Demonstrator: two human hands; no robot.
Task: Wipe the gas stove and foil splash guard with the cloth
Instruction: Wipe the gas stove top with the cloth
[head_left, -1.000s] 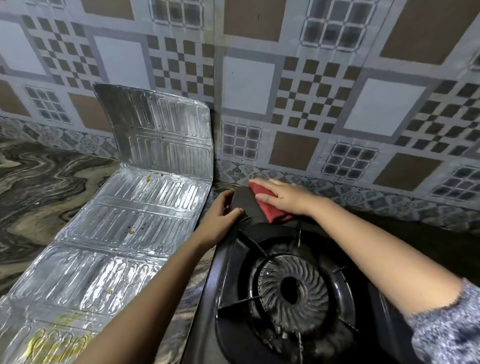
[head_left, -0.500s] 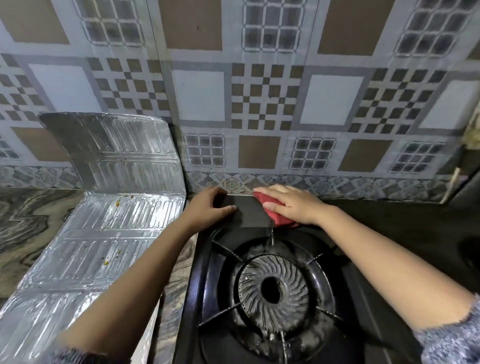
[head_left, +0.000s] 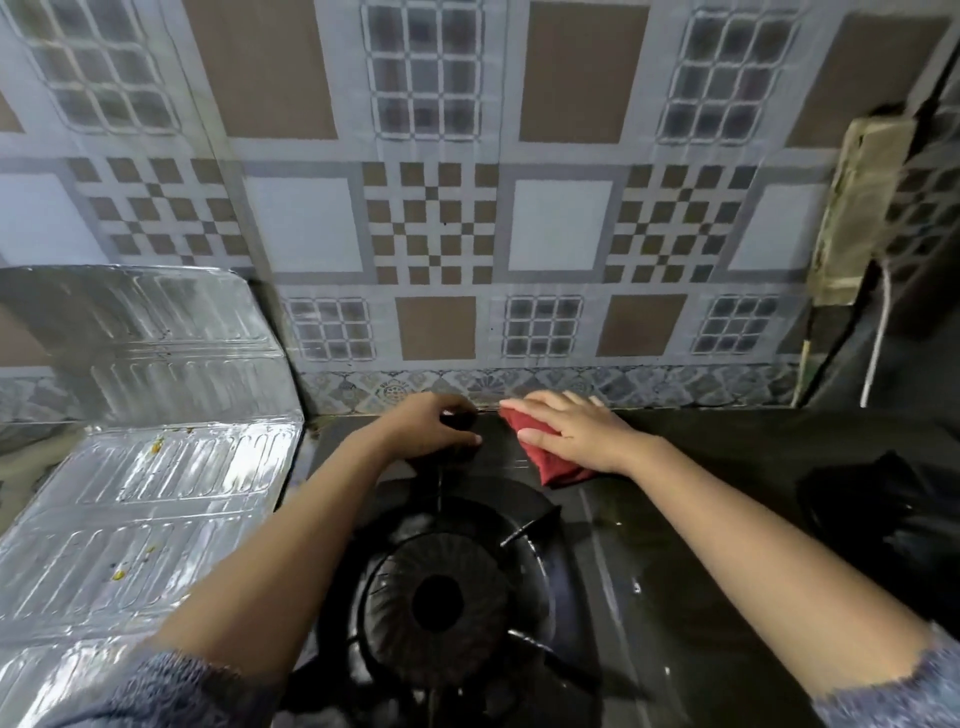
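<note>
Right hand (head_left: 574, 435) pressing cloth (head_left: 553, 470), left hand (head_left: 428, 428) gripping stove (head_left: 491, 467) — both shifted right.

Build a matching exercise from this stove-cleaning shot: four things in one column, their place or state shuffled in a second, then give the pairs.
Column 1
1. cloth
2. left hand
3. foil splash guard
4. burner

Column 2
A. spread out left of the stove, flecked with yellow bits
B. in the middle of the stove top
C. pressed flat under the right hand
D. holding the stove's back edge

Pairs: 1-C, 2-D, 3-A, 4-B
</note>
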